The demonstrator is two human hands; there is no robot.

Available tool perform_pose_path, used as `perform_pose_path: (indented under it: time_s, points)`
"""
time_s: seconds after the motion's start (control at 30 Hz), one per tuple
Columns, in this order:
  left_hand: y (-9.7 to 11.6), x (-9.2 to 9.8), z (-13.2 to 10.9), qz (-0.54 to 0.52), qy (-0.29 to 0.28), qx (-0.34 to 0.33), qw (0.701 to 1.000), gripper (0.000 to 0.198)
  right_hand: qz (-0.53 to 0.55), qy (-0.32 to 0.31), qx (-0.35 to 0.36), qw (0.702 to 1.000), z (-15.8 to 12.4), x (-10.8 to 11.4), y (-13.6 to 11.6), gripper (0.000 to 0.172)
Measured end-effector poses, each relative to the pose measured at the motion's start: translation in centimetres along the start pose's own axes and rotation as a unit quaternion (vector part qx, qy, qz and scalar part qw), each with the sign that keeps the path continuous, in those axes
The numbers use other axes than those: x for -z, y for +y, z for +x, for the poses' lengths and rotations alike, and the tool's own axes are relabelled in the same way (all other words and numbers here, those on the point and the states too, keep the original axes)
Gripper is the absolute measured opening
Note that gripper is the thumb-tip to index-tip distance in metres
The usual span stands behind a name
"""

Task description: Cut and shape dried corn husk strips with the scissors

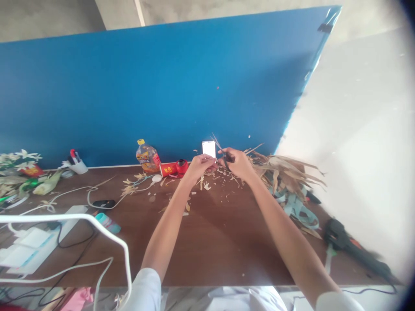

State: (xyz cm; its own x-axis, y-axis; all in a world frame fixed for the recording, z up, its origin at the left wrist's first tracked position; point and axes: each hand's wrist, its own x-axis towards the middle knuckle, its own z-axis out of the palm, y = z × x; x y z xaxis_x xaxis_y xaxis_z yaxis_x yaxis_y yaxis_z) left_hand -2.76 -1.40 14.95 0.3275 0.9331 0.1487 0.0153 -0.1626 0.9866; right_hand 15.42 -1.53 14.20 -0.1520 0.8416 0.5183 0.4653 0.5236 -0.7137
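Observation:
My right hand (240, 164) is closed around the dark handles of a pair of scissors (228, 157). Their slim blades point up and left, beside a phone (209, 148) with a bright white screen that leans near the blue board. My left hand (200, 166) is just left of the scissors, its fingers pinched together near the phone's lower edge. What it pinches is too small to make out. Below both hands, pale cut scraps (206, 185) lie scattered on the brown table (223, 242).
Dried husks (285, 170) are heaped at right, above a pale blue ribbon (301, 211) and a black glue gun (340, 237). At left stand a bottle (147, 157), a red can-like container (168, 169), a pen cup (79, 166) and a power strip (35, 246) with cables. A blue board (181, 86) closes off the back.

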Motion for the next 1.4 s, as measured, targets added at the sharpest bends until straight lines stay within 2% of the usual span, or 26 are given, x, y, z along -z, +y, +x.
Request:
perform_pose_path:
  time_s: [0.1,0.2,0.33,0.47,0.6,0.7,0.9,1.1,1.4]
  points:
    - [-0.6,-0.1,0.1,0.007,-0.026,-0.012,1.0,0.031,0.01,-0.018,0.012,1.0,-0.1,0.2,-0.1,0.041]
    - [-1.3,-0.2,0.3,0.017,-0.035,-0.022,0.999,0.031,-0.023,-0.031,0.024,0.999,-0.2,0.5,-0.3,0.039]
    - [-1.4,-0.3,0.4,0.048,-0.021,-0.039,0.998,0.025,-0.052,-0.023,0.024,0.998,-0.3,0.5,-0.5,0.034]
    - [-1.0,-0.4,0.2,0.06,0.005,-0.058,0.996,0.023,-0.019,-0.022,0.001,1.0,-0.4,0.0,-0.9,0.033]
    - [-1.1,-1.1,0.3,0.034,0.043,-0.056,0.997,0.023,0.047,-0.014,-0.01,0.999,-0.4,-0.5,-0.9,0.034]
    - [-1.3,-1.8,0.4,-0.016,0.047,-0.044,0.998,0.021,0.071,-0.01,-0.021,0.997,-0.3,-0.7,-0.6,0.038]
    - [-1.6,-2.5,0.8,-0.095,0.109,-0.067,0.987,0.016,-0.012,-0.026,0.002,1.0,-0.4,-0.9,-0.4,0.036]
    - [-1.0,-2.3,0.7,-0.135,0.117,-0.119,0.977,0.012,-0.088,-0.024,0.055,0.994,-0.3,-1.1,-0.7,0.032]
    - [-0.9,-2.1,0.7,-0.16,0.123,-0.081,0.976,0.015,-0.098,-0.027,0.065,0.993,-0.5,-1.3,-0.9,0.022]
